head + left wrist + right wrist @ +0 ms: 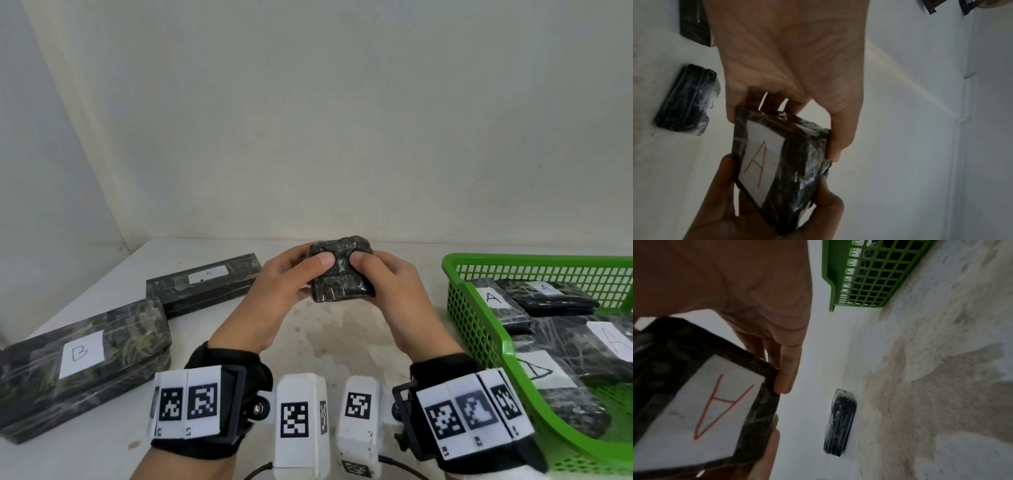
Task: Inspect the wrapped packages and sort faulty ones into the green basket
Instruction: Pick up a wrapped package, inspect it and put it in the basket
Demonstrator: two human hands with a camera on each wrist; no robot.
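You're holding small wrapped package (339, 270) up off desk (219, 315), left hand (284, 294) and right hand (387, 294) both clamping it, thumbs on top. Probably tilting it for checking wrap. Green basket (479, 329) waiting right of grip.

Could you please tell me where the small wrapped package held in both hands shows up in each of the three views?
Head: the held package sits mid-frame, plain side up, between the left hand and right hand.
Left wrist: lower centre, red A label showing.
Right wrist: lower left, same label.
Shared landmark: the green basket, not in the left wrist view.
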